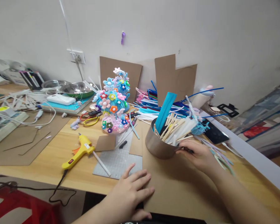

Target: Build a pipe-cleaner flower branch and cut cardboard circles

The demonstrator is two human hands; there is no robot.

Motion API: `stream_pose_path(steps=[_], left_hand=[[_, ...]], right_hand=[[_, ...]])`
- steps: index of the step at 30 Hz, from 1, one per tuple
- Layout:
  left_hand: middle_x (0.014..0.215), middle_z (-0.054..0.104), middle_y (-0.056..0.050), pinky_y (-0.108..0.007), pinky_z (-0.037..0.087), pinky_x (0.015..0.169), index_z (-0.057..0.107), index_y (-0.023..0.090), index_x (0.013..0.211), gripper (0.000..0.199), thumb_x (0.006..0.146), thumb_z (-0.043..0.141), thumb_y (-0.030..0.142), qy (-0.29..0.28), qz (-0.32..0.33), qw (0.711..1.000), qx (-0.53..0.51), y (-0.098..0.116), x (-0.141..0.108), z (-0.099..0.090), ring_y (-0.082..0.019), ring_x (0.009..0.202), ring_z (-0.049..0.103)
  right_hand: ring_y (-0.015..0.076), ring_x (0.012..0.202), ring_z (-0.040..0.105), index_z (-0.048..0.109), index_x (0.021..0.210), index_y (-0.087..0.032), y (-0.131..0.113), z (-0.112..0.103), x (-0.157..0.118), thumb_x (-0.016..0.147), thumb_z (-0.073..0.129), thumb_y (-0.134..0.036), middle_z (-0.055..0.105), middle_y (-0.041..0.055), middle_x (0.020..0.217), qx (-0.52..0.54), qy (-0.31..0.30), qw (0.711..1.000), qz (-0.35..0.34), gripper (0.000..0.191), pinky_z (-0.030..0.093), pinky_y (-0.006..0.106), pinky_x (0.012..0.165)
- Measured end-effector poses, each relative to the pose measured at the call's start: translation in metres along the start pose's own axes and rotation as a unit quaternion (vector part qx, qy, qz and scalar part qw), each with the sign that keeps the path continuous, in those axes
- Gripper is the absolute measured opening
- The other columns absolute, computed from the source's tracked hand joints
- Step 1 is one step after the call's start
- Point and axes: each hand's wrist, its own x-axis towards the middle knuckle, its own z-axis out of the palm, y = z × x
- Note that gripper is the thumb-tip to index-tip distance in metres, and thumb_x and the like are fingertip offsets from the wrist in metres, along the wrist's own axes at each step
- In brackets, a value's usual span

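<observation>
My right hand point(196, 152) is closed on the right side of a round grey-brown pot point(162, 146); its fingers hide the part they grip. The pot holds wooden sticks point(171, 127), translucent glue sticks point(186, 127) and a wide blue strip point(165, 109). With fingers spread, my left hand point(134, 193) is near the table's front edge, below a grey cutting mat point(123, 158). A yellow glue gun point(80, 152) lies left of the mat, a glue stick in its back end. Behind the mat stands a fuzzy craft piece point(114, 105) covered in colourful flowers.
Pipe cleaners point(147, 109) are heaped behind the pot, by leaning cardboard point(165, 74). A phone point(216, 132) lies at the right. Yellow-handled pliers point(91, 119), metal bowls point(79, 90) and a power strip point(9, 124) are to the left. The glue gun's cord point(58, 186) hangs over the front edge.
</observation>
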Motion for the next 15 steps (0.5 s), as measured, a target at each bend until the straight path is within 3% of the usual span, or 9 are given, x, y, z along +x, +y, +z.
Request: stream_pose_path(steps=[7, 10, 13, 15], left_hand=[[0.139, 0.051, -0.009, -0.063, 0.015, 0.110, 0.045, 0.031, 0.135, 0.066, 0.077, 0.060, 0.059, 0.027, 0.015, 0.999, 0.019, -0.009, -0.002, 0.007, -0.034, 0.134, 0.038], [0.141, 0.050, -0.007, -0.062, 0.015, 0.111, 0.045, 0.032, 0.136, 0.067, 0.076, 0.060, 0.060, 0.029, 0.020, 0.999, 0.036, -0.011, -0.002, 0.008, -0.034, 0.134, 0.038], [0.141, 0.049, -0.005, -0.060, 0.011, 0.112, 0.045, 0.034, 0.136, 0.062, 0.080, 0.056, 0.059, 0.017, 0.024, 0.998, 0.051, -0.013, 0.000, 0.007, -0.033, 0.134, 0.037], [0.143, 0.047, -0.004, -0.060, 0.007, 0.113, 0.043, 0.035, 0.137, 0.060, 0.083, 0.052, 0.058, 0.002, 0.019, 0.998, 0.065, -0.014, -0.001, 0.004, -0.033, 0.136, 0.035]], right_hand=[[0.0173, 0.081, 0.064, 0.060, 0.086, -0.021, -0.002, -0.002, 0.003, 0.086, 0.060, -0.025, 0.067, 0.0029, 0.084, -0.001, -0.015, 1.000, -0.007, 0.004, 0.051, 0.029, 0.072], [0.0194, 0.090, 0.064, 0.061, 0.103, -0.023, -0.007, -0.012, -0.003, 0.085, 0.062, -0.026, 0.067, 0.0058, 0.101, -0.008, 0.002, 1.000, 0.006, 0.018, 0.051, 0.030, 0.075], [0.0194, 0.080, 0.064, 0.060, 0.113, -0.025, -0.017, -0.031, -0.019, 0.085, 0.061, -0.028, 0.065, 0.0085, 0.107, -0.008, 0.136, 0.987, 0.085, 0.029, 0.050, 0.030, 0.065], [0.0153, 0.061, 0.059, 0.064, 0.105, -0.024, -0.022, -0.046, -0.034, 0.087, 0.057, -0.029, 0.065, 0.0086, 0.096, 0.035, 0.276, 0.946, 0.167, 0.020, 0.044, 0.028, 0.051]])
